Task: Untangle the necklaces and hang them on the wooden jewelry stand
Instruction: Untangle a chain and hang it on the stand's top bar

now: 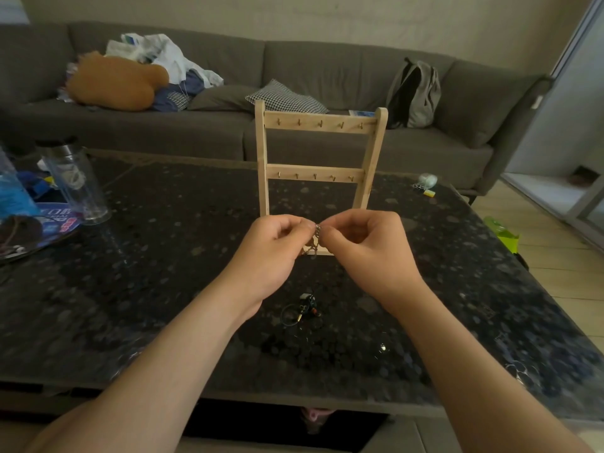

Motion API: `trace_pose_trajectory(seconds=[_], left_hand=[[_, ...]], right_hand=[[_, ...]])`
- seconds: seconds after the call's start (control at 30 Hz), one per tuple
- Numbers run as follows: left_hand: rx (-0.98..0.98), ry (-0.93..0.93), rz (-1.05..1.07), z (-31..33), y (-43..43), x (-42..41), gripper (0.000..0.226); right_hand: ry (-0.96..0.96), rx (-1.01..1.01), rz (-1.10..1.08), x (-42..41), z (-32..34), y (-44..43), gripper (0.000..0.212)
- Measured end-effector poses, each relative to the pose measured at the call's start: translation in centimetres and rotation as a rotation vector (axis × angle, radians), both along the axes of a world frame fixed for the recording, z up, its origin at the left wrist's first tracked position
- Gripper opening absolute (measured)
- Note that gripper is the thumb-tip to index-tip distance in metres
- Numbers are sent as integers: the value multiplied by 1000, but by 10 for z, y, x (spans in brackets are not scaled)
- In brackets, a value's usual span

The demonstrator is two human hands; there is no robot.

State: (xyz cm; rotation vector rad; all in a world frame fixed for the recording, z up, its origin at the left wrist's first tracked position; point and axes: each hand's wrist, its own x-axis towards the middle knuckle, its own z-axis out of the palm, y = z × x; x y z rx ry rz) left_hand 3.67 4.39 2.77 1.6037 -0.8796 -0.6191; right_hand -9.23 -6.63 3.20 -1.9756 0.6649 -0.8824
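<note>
Head cam, L hand (273,253), R hand (367,253) pinch necklace (315,244), hangs below grip

The wooden jewelry stand (315,174) rises mid-table, its hook rails (318,123) reachable from the front; a clear tumbler (76,188) blocks the left side; a small tangle (302,310), perhaps necklaces, lies on the table (457,273) nearer its front.

We pinch a thin chain necklace (315,240) btwn L hand (274,253) & R hand (362,246), held above the dark table (163,256), just in front of the wooden stand (261,158). A tangle of jewelry (302,310) lies on the table below our wrists. Clear tumbler (75,181) at far left; grey sofa (327,63) behind.
</note>
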Motion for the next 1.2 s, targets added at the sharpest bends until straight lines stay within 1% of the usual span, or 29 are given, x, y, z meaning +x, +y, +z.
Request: trace_pose_trajectory(seconds=[0.23,0.27,0.33,0.43,0.5,0.57,0.63,0.7,0.77,0.83,0.97,1.07,1.2], left_hand=[[24,-149,-31,-2,0,3,17],[28,-166,-32,-3,0,3,15],[27,-176,-26,-2,0,2,13],[-5,-89,-3,1,1,1,16],[3,-40,8,3,0,0,18],[16,-32,-5,3,0,-2,19],[-2,-83,-34,1,1,-1,19],[-9,-207,-40,-1,1,1,16],[-12,-329,-2,-3,0,4,11],[-34,-360,43,-4,-1,4,7],[-73,-286,76,-4,-1,1,8],[-69,-220,33,-2,0,0,12],[-68,-42,19,1,2,-1,20]], right_hand=[[68,-205,-17,1,-2,1,10],[76,-197,-13,1,-2,2,11],[88,-121,-11,1,-1,1,13],[101,8,24,1,2,1,16],[110,25,45,1,4,1,17],[117,21,55,1,5,1,17],[102,28,52,0,5,-1,18],[73,84,48,-1,5,-3,18],[59,144,61,-2,4,-5,19],[59,172,82,-1,3,-4,21],[35,159,105,-1,3,-2,25],[22,137,106,0,2,-2,24],[25,107,97,0,-1,-4,23]])
